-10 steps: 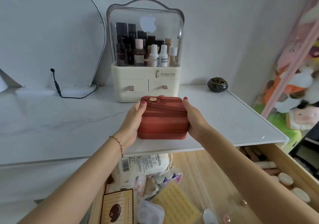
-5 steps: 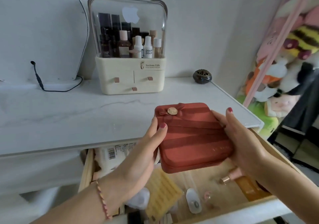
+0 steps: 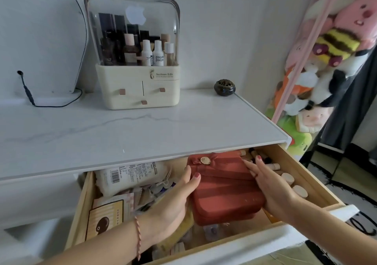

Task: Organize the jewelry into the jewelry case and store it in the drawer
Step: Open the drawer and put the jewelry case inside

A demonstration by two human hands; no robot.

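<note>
The closed red jewelry case (image 3: 222, 191), with a gold button on its flap, sits low inside the open wooden drawer (image 3: 304, 170), below the white tabletop's edge. My left hand (image 3: 173, 203) grips its left side with the thumb on top. My right hand (image 3: 275, 189) holds its right side, fingers stretched along the lid. I cannot tell whether the case rests on the drawer's contents.
The drawer also holds a white packet (image 3: 132, 175), sheet packs (image 3: 106, 219) on the left and wooden-capped bottles (image 3: 293, 185) along the right wall. On the marble top (image 3: 142, 130) stand a cosmetics organizer (image 3: 136, 89) and a dark pot (image 3: 224, 87). Plush toys (image 3: 330, 46) hang at right.
Both hands lifted the case off the tabletop, carried it toward me over the open drawer, and have now lowered it into the drawer.
</note>
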